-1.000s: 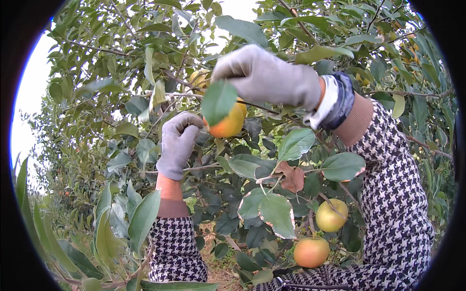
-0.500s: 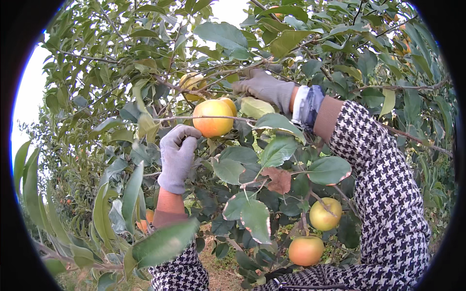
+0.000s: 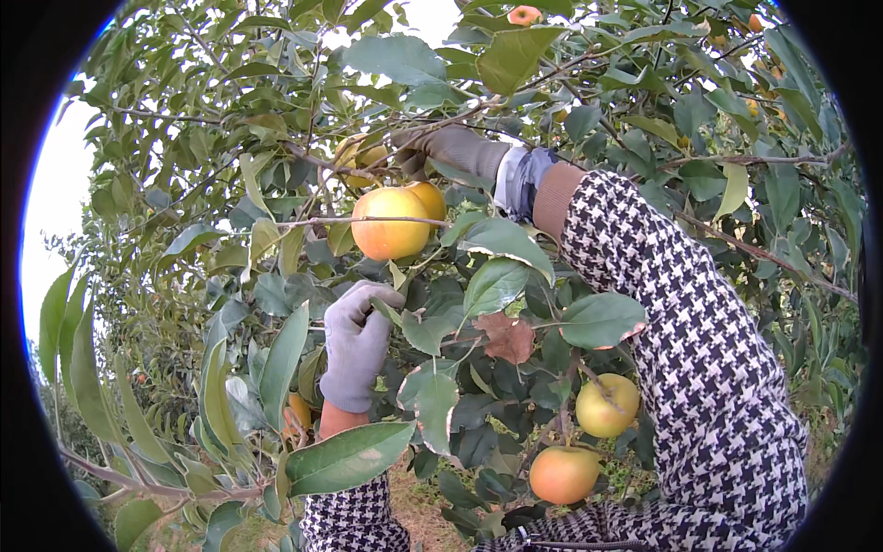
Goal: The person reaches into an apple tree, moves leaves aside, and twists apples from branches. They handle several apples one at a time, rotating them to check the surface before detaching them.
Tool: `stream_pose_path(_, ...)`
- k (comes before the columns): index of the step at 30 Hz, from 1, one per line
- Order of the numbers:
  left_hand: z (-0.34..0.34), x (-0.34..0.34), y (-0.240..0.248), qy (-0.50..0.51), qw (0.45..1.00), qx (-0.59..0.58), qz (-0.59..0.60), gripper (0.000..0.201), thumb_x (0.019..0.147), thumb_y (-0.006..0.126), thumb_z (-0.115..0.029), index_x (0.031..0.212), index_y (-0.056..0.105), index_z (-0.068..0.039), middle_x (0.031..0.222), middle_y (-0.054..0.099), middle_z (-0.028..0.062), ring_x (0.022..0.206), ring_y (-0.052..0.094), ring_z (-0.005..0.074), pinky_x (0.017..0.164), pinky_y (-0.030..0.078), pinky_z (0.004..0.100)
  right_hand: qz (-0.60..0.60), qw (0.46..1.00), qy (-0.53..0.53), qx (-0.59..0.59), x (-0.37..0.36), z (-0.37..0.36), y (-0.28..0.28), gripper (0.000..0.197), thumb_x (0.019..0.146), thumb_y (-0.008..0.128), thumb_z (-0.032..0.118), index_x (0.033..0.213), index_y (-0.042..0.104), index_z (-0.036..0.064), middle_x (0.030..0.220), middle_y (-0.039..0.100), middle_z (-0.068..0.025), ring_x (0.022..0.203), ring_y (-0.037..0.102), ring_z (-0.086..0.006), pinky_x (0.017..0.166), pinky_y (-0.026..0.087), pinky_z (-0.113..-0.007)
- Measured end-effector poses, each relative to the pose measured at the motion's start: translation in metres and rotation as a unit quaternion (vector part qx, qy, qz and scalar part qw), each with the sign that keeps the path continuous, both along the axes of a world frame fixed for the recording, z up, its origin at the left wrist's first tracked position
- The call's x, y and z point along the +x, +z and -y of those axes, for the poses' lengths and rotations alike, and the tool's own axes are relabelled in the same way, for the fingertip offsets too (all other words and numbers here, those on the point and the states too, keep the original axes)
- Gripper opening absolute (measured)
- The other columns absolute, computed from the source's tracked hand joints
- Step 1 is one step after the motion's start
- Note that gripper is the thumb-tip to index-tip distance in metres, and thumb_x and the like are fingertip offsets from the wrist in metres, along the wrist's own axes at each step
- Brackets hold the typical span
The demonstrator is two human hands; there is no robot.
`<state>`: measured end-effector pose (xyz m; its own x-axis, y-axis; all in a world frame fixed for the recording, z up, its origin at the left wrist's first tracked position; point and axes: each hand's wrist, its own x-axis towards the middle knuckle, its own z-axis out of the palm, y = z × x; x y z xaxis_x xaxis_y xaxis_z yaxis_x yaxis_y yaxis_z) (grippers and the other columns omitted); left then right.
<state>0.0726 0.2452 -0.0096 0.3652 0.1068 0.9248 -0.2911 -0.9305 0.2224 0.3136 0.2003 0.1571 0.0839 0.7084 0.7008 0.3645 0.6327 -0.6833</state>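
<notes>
My left hand (image 3: 357,345), in a grey glove, is just below a yellow-red apple (image 3: 389,224). Its fingers are curled in a pinch around the edge of a green leaf (image 3: 390,314). The apple hangs behind a thin twig, with a second yellow apple (image 3: 426,200) close against its right side. Higher up, my right hand (image 3: 446,150), also gloved, reaches leftward among the branches. Its fingertips are beside another yellow apple (image 3: 360,159) and partly covered by twigs and shade, so their grip does not show.
Two more apples hang at lower right, a yellow-green apple (image 3: 607,406) above an orange-red apple (image 3: 565,475). A brown dry leaf (image 3: 506,339) hangs between the hands. A leafy branch (image 3: 175,490) crosses the lower left, in front of my left forearm.
My left hand has moved down and right, away from the large apple to the leaf below it. My right hand has moved left, closer to the upper yellow apple. The view has shifted slightly.
</notes>
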Motion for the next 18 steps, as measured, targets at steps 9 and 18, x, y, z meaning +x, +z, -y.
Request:
stream_pose_path(9,-0.002,-0.009,0.022,0.003,0.998,0.025,0.066,0.021,0.081,0.057,0.005,0.099,0.065,0.000,0.103,0.062,0.0102,0.093,0.060,0.0163,0.079,0.049,0.0289,-0.039,0.998,-0.042,0.014,0.034,0.036,-0.020,0.019,0.095,0.061,0.023,0.082,0.061,0.0098,0.069,0.059,0.0013,0.055,0.054,-0.0087,0.046,0.041,-0.023)
stream_pose_path(18,-0.020,0.007,0.055,-0.092,0.977,-0.147,0.126,0.029,0.092,0.061,-0.006,0.119,0.062,0.005,0.101,0.066,0.0055,0.088,0.060,0.0098,0.083,0.049,0.0238,-0.153,0.987,-0.014,0.054,0.048,0.052,-0.018,0.013,0.094,0.063,0.020,0.092,0.065,0.0076,0.068,0.060,-0.0010,0.055,0.058,-0.0129,0.048,0.046,-0.026)
